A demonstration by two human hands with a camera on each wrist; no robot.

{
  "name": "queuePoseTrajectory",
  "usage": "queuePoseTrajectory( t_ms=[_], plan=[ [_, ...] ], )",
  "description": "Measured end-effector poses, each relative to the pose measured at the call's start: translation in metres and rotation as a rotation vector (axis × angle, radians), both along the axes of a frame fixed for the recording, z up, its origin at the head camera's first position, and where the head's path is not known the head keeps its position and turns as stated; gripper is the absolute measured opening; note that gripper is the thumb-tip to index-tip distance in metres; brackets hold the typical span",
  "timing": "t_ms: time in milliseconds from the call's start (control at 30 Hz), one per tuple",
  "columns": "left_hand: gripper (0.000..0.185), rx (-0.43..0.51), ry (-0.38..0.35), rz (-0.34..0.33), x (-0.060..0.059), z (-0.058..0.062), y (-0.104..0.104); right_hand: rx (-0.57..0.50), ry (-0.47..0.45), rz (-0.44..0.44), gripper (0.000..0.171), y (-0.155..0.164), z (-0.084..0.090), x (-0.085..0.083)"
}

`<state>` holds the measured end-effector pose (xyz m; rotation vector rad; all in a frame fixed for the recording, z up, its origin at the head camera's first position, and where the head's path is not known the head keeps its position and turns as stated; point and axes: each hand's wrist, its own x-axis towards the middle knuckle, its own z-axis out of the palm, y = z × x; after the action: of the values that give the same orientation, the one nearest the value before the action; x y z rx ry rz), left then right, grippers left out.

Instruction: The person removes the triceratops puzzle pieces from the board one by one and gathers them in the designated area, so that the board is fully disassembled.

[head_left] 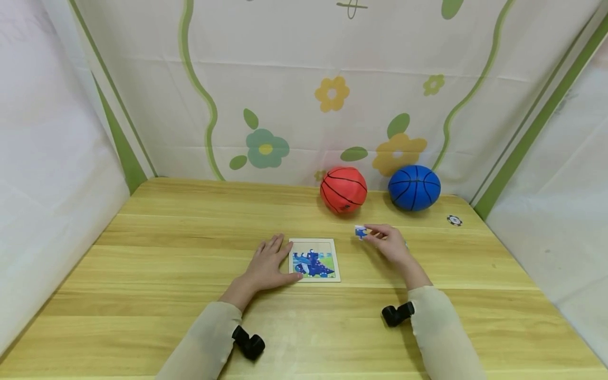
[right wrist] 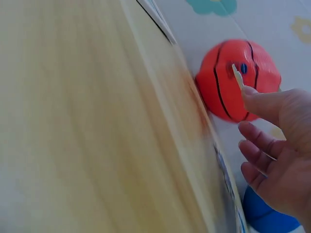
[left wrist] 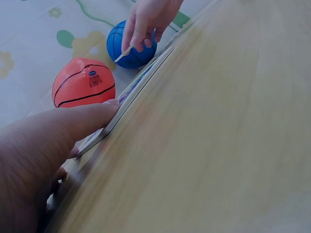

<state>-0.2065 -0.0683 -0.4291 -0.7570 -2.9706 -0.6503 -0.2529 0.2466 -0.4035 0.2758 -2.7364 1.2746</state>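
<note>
A square jigsaw puzzle tray (head_left: 338, 264) with a pale border lies flat on the table, a blue dinosaur picture partly filling it. Along its left side rests my left hand (head_left: 267, 266), fingers stretched out. In the left wrist view the left thumb (left wrist: 99, 115) presses on the tray's border. My right hand (head_left: 390, 245) pinches a small blue and white puzzle piece (head_left: 361, 232) between thumb and fingertips, to the right of the tray. Seen edge-on in the right wrist view, the puzzle piece (right wrist: 237, 76) is held above the table, its other fingers loosely bent below.
A red ball (head_left: 344, 190) and a blue ball (head_left: 415, 188) stand at the table's back edge, against a flowered cloth wall (head_left: 285, 79). Near the right rear corner lies a round black and white chip (head_left: 454, 220). Something small and bluish (head_left: 406, 244) shows behind the right hand.
</note>
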Motion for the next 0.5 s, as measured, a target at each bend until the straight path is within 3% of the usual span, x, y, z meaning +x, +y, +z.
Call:
queuePoseTrajectory(
  t_ms=[233,500],
  plan=[
    [0.084,0.002,-0.005,0.002,0.002,0.001,0.001,0.017,-0.052,-0.001,0.034,0.018,-0.014,-0.002],
    [0.084,-0.004,-0.006,0.007,0.002,-0.001,0.002,0.091,-0.016,-0.009,0.036,0.014,-0.024,-0.003]
  ],
)
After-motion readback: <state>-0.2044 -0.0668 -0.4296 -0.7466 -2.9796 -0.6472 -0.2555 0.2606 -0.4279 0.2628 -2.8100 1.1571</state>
